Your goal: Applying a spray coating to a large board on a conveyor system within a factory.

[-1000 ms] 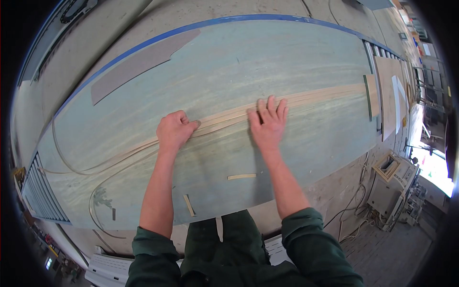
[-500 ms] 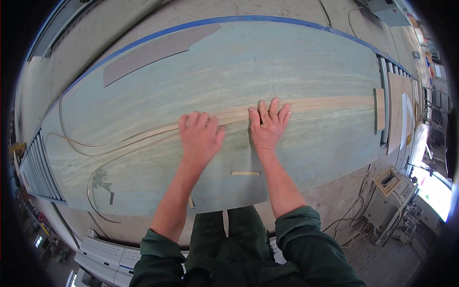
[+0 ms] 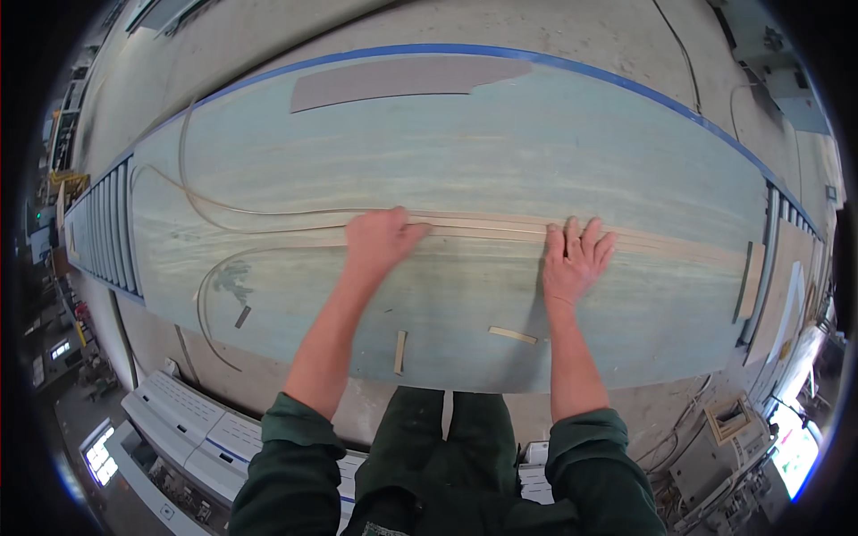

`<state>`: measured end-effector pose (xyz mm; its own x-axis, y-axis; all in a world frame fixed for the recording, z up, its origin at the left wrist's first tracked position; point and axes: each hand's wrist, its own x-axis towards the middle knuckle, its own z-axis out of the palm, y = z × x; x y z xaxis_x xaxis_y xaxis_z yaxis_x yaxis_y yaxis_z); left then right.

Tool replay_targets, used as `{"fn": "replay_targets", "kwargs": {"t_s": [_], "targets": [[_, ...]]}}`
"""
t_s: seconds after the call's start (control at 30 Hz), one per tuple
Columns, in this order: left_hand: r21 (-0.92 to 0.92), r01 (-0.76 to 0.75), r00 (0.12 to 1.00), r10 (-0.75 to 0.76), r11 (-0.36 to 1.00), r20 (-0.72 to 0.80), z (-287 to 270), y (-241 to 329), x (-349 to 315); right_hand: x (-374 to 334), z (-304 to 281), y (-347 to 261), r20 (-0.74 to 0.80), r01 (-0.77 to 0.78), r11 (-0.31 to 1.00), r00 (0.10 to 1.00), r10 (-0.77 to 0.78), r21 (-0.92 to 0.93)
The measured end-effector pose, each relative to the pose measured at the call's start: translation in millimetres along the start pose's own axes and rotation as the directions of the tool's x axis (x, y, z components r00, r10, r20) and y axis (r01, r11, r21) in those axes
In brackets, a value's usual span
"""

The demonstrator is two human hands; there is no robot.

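Several long, thin light-wood strips [image 3: 492,225] lie side by side across the pale blue-green tabletop [image 3: 429,161]. Toward the left they fan apart, and their loose ends curl into wide bends. My left hand [image 3: 379,241] is closed over the strips near the middle of the table, its thumb pointing right along them. Exactly how many strips its fingers grip is hidden. Farther right, my right hand [image 3: 573,266] rests palm down on the same strips with fingers spread. Beyond it the strips run to a short wooden block [image 3: 750,281] near the table's right end.
A flat grey-brown sheet [image 3: 393,82] lies by the far blue edge. Short wood offcuts, one upright [image 3: 399,353] and one slanted [image 3: 512,335], lie near me beside a small dark piece [image 3: 242,317]. Roller sections [image 3: 112,228] adjoin the left end. A grey machine [image 3: 715,447] stands at lower right.
My view has turned, so the table sits farther right. My left hand has slid left along the strips and closed on them, widening the gap to my right hand, which still lies spread.
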<state>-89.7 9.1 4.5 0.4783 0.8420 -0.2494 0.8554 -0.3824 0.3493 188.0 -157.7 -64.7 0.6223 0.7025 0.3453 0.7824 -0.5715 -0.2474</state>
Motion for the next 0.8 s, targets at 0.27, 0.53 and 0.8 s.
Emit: {"fn": "replay_targets", "kwargs": {"t_s": [0.27,0.53,0.8], "targets": [[0.065,-0.159,0.934,0.171,0.985,-0.313,2.0,-35.6,-15.1,-5.7,1.0,1.8,-0.003,0.028,0.999,1.0,-0.028,-0.034],[0.183,-0.278,0.906,0.321,0.943,-0.278,0.5,-35.7,-16.4,-7.6,-1.6,-0.8,0.01,0.019,1.0,1.0,-0.019,-0.008],[0.17,-0.359,0.848,0.396,0.918,-0.353,30.7,-55.4,-19.9,-11.0,-3.5,8.5,0.148,0.103,0.986,0.985,-0.084,-0.127]]}}
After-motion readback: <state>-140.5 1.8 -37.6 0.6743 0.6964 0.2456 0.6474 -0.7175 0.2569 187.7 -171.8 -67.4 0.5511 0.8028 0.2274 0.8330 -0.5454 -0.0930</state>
